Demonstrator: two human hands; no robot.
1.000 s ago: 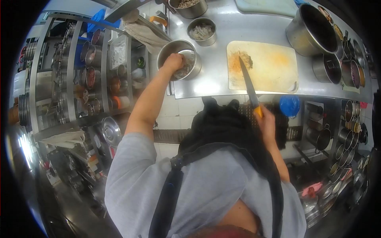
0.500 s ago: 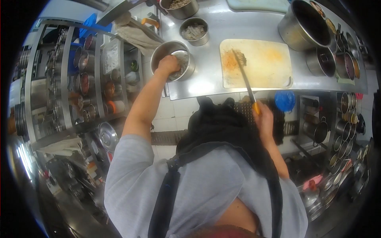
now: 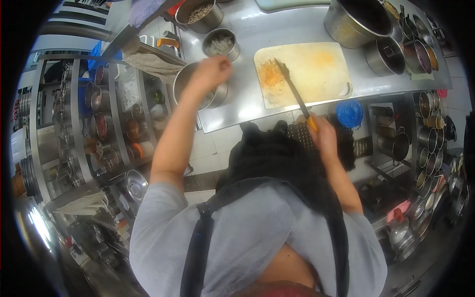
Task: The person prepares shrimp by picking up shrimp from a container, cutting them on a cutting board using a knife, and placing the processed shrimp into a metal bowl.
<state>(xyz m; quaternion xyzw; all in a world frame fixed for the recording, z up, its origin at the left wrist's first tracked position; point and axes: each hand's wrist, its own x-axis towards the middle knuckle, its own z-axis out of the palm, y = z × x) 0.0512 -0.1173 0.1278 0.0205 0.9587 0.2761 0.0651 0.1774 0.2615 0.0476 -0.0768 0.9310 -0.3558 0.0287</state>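
Observation:
My right hand point(image 3: 324, 134) is wrapped round the yellow handle of a knife point(image 3: 298, 95). The blade lies across the front left of a white cutting board point(image 3: 316, 74), with dark bits stuck near its tip and orange stains beside it. Over a steel pot point(image 3: 180, 85) hangs my left hand point(image 3: 213, 73), fingers curled together; whatever they may hold is hidden. The hand and forearm cover much of that pot and a smaller bowl inside it. Just beyond my left hand stands a small steel pot point(image 3: 221, 46) of pale translucent pieces.
At the back left is a steel pot of chopped brown pieces point(image 3: 200, 14). Large steel pots point(image 3: 356, 27) line the right of the steel counter point(image 3: 237, 96). A cloth point(image 3: 153, 64) hangs at the left. A blue round item point(image 3: 349, 114) sits below the counter edge.
My left hand has risen out of the bowl inside the pot and is now above its far right rim. The knife stays on the board in my right hand. The view has shifted slightly.

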